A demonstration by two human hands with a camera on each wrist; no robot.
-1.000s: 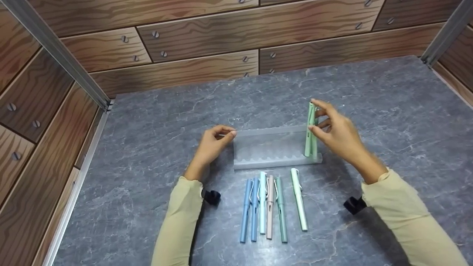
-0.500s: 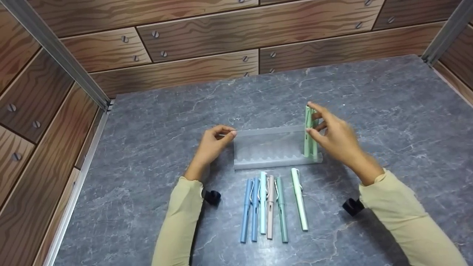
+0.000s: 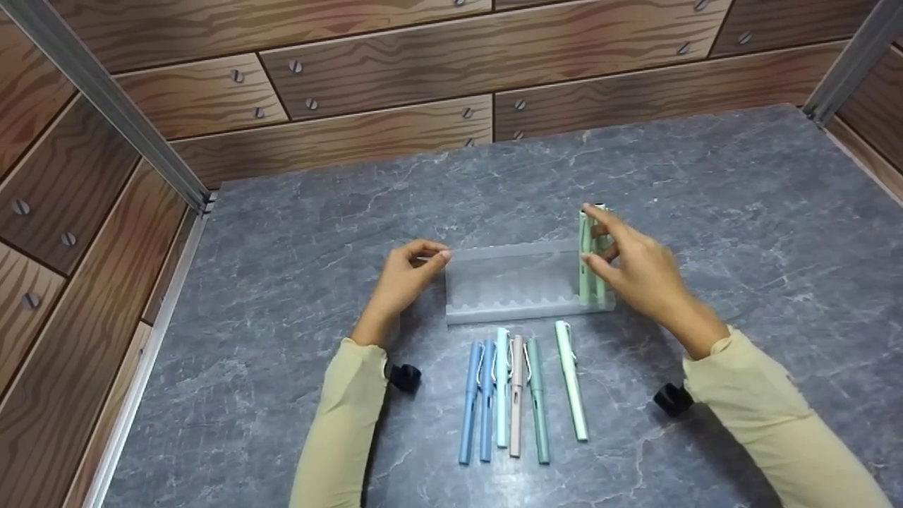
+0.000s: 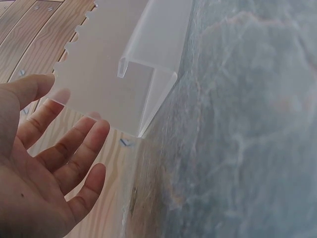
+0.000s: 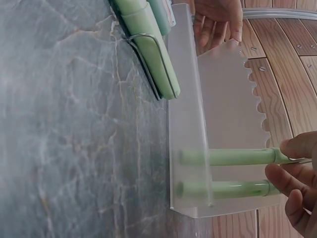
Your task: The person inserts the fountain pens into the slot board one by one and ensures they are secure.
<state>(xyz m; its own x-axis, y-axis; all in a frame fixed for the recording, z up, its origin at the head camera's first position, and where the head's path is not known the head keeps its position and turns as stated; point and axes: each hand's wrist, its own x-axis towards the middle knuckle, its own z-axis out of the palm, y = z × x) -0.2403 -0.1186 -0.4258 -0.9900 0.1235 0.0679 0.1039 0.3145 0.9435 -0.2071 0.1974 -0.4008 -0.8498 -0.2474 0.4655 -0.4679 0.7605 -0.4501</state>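
Note:
A frosted clear pen stand with notched edges stands on the table. My left hand pinches its upper left corner; in the left wrist view the thumb is on one side of the panel and the index fingertip behind it. My right hand pinches the upper part of a light green capped pen, which stands upright with its lower end behind the stand's front lip. Right beside it, a second light green pen stands at the stand's right end, partly hidden by the right hand in the head view.
In front of the stand lie two blue pens, a pale turquoise pen, a greyish-pink pen and a dark green pen, side by side. A pale green pen lies apart to their right. Wood-patterned walls enclose the marbled table.
My right hand has moved down and slightly left, lowering the light green pen it holds and bringing it straighter in the stand. The left hand has stayed at the corner.

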